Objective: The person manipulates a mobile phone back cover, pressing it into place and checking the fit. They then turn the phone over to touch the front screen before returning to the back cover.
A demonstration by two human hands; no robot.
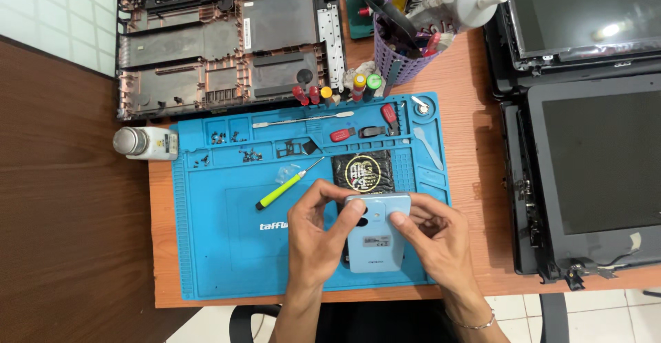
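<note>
Both my hands hold a light blue smartphone (376,236), back side up, over the lower middle of a blue repair mat (220,246). My left hand (317,229) grips its left edge with the thumb pressing near the camera corner. My right hand (434,236) grips the right edge, thumb on the back cover. A green-handled screwdriver (282,190) lies on the mat just left of my left hand. A black square pouch (362,171) lies just beyond the phone.
An opened laptop base shell (220,40) lies at the back left. Laptop screens (592,171) are stacked at the right. A purple tool cup (403,57), a white bottle (146,142), a metal spudger (303,119), red tools (342,135) and several small screws (227,138) sit around the mat's top.
</note>
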